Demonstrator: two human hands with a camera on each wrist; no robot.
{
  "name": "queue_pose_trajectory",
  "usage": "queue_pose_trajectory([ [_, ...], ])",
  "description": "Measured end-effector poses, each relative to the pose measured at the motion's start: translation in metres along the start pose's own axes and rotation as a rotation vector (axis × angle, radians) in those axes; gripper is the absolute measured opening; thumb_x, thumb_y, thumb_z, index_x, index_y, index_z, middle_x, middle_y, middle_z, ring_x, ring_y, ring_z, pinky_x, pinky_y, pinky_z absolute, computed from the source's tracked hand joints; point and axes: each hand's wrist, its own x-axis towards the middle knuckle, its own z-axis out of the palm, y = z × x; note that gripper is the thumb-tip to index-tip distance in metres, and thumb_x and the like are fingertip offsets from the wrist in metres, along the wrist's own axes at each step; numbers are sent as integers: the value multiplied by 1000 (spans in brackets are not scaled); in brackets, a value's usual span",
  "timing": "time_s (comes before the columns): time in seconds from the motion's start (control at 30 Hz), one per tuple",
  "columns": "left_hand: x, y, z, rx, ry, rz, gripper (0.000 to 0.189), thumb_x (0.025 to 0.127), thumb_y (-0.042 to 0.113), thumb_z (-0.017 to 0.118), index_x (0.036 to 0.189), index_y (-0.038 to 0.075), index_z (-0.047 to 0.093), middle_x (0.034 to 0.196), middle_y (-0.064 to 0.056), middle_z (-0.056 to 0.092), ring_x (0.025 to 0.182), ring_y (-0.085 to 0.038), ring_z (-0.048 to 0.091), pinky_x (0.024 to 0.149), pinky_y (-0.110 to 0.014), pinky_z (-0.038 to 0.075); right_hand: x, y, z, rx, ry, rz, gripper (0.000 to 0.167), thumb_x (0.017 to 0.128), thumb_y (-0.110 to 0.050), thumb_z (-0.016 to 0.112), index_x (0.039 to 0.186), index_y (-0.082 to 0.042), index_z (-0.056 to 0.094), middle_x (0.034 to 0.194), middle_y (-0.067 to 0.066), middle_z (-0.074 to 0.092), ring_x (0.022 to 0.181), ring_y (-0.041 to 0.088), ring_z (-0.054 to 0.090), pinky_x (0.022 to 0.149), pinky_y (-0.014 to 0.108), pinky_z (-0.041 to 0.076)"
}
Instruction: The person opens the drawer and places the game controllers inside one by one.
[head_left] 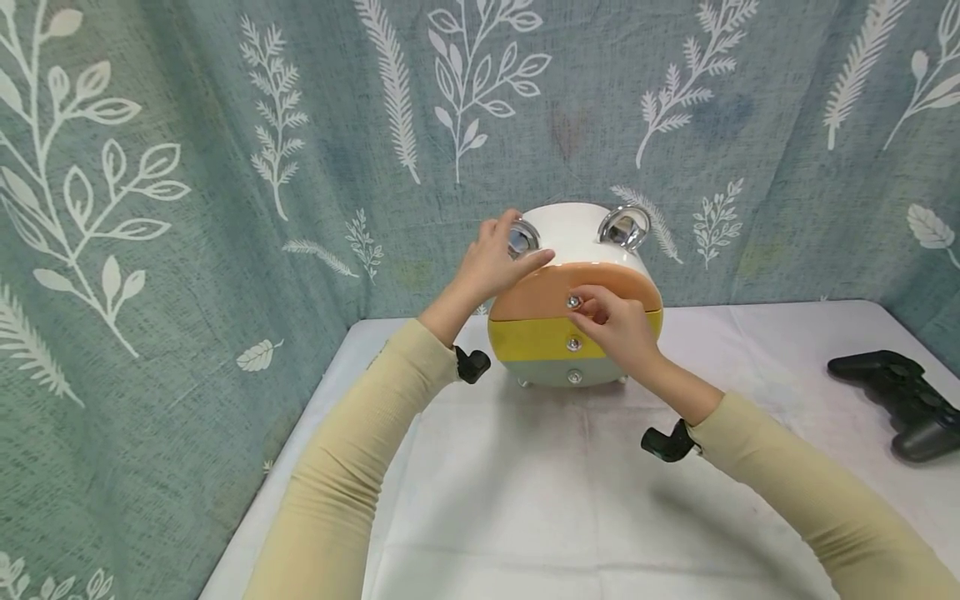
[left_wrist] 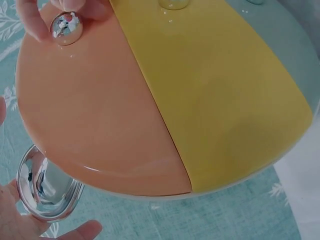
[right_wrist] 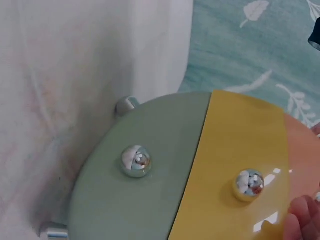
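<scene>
Drawer box [head_left: 543, 310], glossy, rounded, chrome-bright ball knobs [head_left: 573, 343]

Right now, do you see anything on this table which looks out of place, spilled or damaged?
Only the black game controller looks slightly out of place: it lies at the right of the white-covered table, seemingly unrelated to the round drawer box. The box stands upright, and I see no spill or damage.
</scene>
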Motion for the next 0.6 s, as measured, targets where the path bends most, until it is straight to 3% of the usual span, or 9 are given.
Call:
queue_pose_trajectory([
  [0.2, 0, 0, 0, -10, 1, -1, 80, 81, 65, 51, 144, 26, 21, 145, -10, 22, 109, -32, 44, 85, -47, 41, 4, -2, 3, -44, -4, 17, 25, 80, -8, 70, 104, -2, 66, 70, 7, 63, 57, 14, 52, 54, 21, 43],
  [0.47, -1, -1, -4, 7, -16, 7, 73, 85, 56, 52, 144, 26, 21, 146, -11, 21, 115, -34, 42, 87, -47, 40, 6, -4, 3, -67, 14, -1, 22, 80, -6, 70, 101, -1, 68, 69, 7, 63, 56, 13, 51, 54, 20, 42],
  [0.6, -1, -3, -7, 11, -29, 28, 70, 88, 51, 52, 145, 24, 21, 145, -12, 23, 106, -29, 48, 83, -44, 42, 6, -5, 2, -69, 25, -25, 21, 79, -6, 71, 99, -1, 69, 68, 7, 63, 55, 12, 51, 52, 21, 41],
])
